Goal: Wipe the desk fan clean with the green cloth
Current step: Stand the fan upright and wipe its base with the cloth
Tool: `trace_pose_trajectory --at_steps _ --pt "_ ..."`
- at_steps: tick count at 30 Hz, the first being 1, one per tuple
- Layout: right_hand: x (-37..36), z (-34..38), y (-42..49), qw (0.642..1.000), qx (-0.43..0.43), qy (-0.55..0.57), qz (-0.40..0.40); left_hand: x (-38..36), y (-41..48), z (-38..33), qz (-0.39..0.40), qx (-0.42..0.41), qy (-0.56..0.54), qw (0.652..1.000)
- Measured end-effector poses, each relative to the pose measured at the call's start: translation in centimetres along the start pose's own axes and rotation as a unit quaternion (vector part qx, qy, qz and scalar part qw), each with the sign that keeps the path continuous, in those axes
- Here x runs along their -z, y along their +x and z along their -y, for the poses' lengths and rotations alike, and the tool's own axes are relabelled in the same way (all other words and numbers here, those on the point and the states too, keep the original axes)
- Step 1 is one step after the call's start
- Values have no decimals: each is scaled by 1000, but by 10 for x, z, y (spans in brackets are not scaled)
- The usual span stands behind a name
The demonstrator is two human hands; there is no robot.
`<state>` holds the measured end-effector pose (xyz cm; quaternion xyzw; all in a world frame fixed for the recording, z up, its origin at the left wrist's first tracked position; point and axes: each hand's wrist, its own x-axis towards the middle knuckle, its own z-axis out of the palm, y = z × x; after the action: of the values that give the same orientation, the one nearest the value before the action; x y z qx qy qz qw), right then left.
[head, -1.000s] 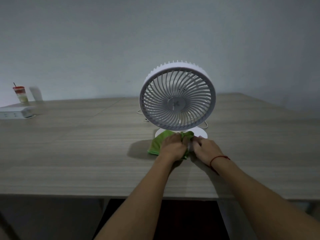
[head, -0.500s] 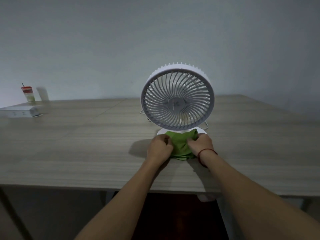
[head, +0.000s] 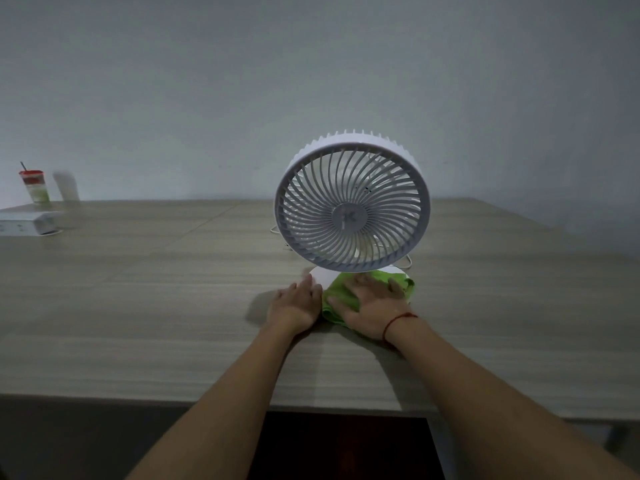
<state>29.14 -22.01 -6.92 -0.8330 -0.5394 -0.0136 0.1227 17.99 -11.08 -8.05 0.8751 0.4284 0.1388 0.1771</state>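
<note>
A white desk fan (head: 352,209) with a round spiral grille stands upright on the wooden table, its flat round base (head: 320,276) partly covered. The green cloth (head: 337,294) lies spread over the front of the base and the table. My right hand (head: 372,304) presses flat on the cloth, fingers spread, a red string on its wrist. My left hand (head: 297,301) rests flat on the table just left of the cloth, fingertips touching the base's edge and holding nothing.
The wooden table (head: 138,306) reaches to the grey wall. A white box (head: 26,223) and a red-lidded cup with a straw (head: 34,185) stand at the far left. A thin white cable (head: 408,263) lies behind the fan.
Both hands had the cloth bunched between them; now the cloth lies spread, the right hand flattened on it and the left hand let go, resting flat beside it.
</note>
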Motion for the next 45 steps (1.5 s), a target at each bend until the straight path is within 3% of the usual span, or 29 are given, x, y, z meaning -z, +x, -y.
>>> trace_pose_trajectory --at_steps 3,10,13,21,26,30,33,36,40,45 --pt "8 8 8 999 12 -3 29 -2 -2 2 13 -18 25 999" --pt "8 -35 5 995 -45 66 -67 -2 0 5 27 -26 30 999" --pt "8 -30 15 996 -66 44 -32 -3 1 3 26 -29 36 999" --pt "1 3 6 997 17 69 -22 1 1 4 31 -25 35 999" --pt "-3 -26 -12 986 59 152 -42 3 -1 4 36 -17 29 999" --pt "6 -67 -11 984 -44 158 -71 3 -6 0 33 -13 25 999" --pt "11 -74 2 985 -101 138 -36 4 -6 -2 39 -9 24 999" --pt "11 -47 11 990 -70 124 -8 5 -5 -2 45 -10 26 999" --pt "0 -8 2 990 8 134 -44 5 -6 -1 43 -13 24 999" --pt "0 -24 -16 974 72 216 -18 4 -5 1 37 -16 26 999"
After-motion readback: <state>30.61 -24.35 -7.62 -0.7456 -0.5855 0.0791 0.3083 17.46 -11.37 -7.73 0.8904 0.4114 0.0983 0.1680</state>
